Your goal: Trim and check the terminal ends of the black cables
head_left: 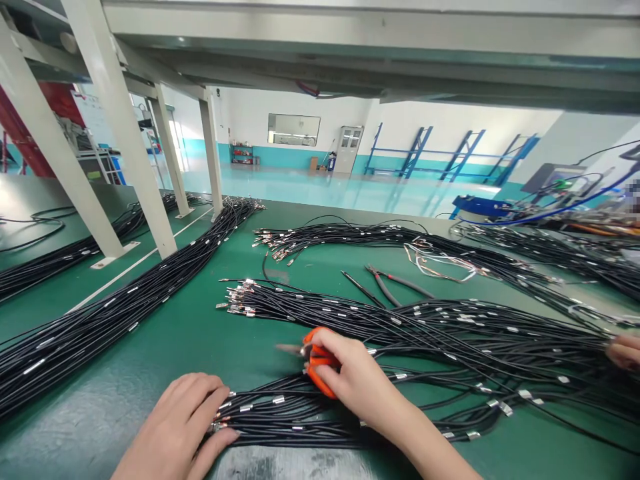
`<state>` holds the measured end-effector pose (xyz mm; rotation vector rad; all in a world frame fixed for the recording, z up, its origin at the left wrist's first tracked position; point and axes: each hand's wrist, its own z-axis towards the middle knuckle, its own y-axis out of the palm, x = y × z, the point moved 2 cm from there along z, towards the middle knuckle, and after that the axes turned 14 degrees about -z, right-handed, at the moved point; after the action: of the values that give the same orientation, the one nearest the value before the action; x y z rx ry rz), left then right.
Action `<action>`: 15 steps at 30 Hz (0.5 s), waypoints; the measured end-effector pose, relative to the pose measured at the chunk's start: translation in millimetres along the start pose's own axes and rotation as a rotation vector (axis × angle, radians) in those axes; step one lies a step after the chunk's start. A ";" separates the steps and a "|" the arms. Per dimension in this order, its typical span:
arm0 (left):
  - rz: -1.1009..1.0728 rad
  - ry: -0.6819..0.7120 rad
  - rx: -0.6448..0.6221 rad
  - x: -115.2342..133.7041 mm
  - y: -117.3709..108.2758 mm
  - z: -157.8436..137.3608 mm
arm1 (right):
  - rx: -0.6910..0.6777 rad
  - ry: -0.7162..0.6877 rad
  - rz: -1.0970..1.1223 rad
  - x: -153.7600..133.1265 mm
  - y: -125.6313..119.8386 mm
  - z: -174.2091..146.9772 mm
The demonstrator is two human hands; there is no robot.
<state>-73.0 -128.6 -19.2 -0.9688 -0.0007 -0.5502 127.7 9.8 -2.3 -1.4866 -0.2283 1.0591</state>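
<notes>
My left hand (pixel 177 423) closes around the terminal ends of the nearest bundle of black cables (pixel 290 427), with its thumb along the lower side. In my right hand (pixel 353 370) is a pair of orange-handled scissors (pixel 320 367), held above that bundle with the short blades pointing left. The blades look slightly blurred. Small silvery-white labels are scattered along the cables. Just beyond the scissors lies a second black cable bundle (pixel 320 312), its metal terminals gathered at the left end.
Diagonal cutters (pixel 385 283) and a dark pen-like tool (pixel 360 287) lie behind the second bundle. A long cable bundle (pixel 165 273) runs along the left, beside white frame legs (pixel 125 133). Another person's hand (pixel 625 352) touches cables at the right edge. A shelf beam (pixel 350 33) spans overhead.
</notes>
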 end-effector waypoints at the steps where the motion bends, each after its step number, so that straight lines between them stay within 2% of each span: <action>1: 0.009 0.015 0.008 1.7 0.1 -0.4 | 0.060 0.036 -0.021 4.3 -1.0 2.1; 5: 0.002 0.011 0.016 4.9 1.4 -2.6 | 0.200 0.105 -0.142 15.3 -3.0 11.3; 10: -0.056 -0.118 -0.020 -2.6 7.1 -8.1 | 0.210 0.059 -0.307 4.5 3.9 34.5; 15: -0.163 -0.265 -0.133 -8.0 10.1 -2.8 | 0.226 0.045 -0.434 -9.7 18.6 67.2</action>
<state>-76.1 -122.8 -30.6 -1.1727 -0.2849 -0.5729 66.7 44.8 -3.5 -1.1861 -0.3681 0.6764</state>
